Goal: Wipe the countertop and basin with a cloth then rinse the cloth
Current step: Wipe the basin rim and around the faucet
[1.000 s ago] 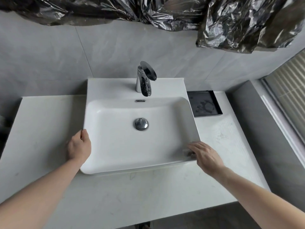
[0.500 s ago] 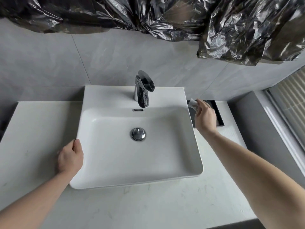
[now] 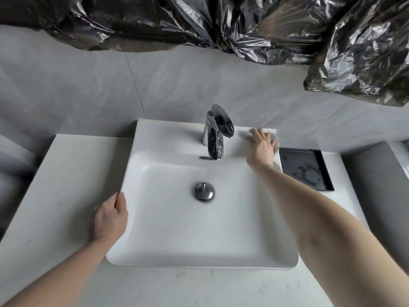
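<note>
A white rectangular basin stands on a pale countertop, with a chrome faucet at its back ledge and a chrome drain plug in the bowl. My right hand holds a bunched grey cloth down on the basin's back ledge, just right of the faucet. The cloth shows on both sides of the fingers. My left hand holds the basin's left rim, thumb on top of the edge and the fingers hidden on the outside.
A black rectangular tray lies on the countertop right of the basin, close to my right hand. Crumpled black plastic sheeting hangs along the grey tiled wall above. A grey ledge rises at the right.
My right hand carried the cloth from the basin's front right corner up past the black tray to the back ledge beside the faucet. My left hand stayed on the left rim.
</note>
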The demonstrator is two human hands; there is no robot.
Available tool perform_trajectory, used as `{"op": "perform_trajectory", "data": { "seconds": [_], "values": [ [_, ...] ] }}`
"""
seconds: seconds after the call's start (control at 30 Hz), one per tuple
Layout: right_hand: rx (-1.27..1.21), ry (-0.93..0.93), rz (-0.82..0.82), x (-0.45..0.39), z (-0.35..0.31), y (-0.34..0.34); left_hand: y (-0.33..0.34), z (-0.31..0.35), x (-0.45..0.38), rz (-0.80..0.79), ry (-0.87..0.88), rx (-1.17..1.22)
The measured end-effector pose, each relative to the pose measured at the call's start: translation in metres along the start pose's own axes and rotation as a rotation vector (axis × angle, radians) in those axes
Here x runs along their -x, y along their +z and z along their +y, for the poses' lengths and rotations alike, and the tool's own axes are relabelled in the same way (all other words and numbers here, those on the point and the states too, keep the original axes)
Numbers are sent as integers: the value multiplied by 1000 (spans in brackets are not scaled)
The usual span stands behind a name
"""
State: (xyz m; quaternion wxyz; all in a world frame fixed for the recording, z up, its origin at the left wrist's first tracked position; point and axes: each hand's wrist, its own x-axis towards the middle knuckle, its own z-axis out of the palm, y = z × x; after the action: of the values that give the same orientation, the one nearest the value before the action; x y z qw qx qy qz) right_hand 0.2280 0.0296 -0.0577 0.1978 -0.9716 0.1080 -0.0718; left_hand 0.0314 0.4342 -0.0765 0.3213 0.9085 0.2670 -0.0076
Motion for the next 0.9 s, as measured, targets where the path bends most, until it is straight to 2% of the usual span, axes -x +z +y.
{"op": "perform_trajectory", "data": {
  "seconds": [0.13, 0.27, 0.47, 0.63, 0.77, 0.9],
  "values": [
    [9, -114, -9, 2, -19, 12, 6, -6, -5, 30, 20, 23],
    [-18, -303, -187, 17, -20, 14, 3, 2, -4, 29, 29, 27],
    [-63, -468, -239, 60, -10, 18, 3, 2, -4, 28, 19, 5],
    [-202, -351, -195, 90, -16, -2, -3, 4, 0, 32, 4, 33],
    [-222, -235, -167, 129, -12, -8, -8, 8, 2, 8, -9, 19],
    [-136, -144, -284, 161, -4, -4, -11, 9, 4, -6, -8, 20]
  ]
}}
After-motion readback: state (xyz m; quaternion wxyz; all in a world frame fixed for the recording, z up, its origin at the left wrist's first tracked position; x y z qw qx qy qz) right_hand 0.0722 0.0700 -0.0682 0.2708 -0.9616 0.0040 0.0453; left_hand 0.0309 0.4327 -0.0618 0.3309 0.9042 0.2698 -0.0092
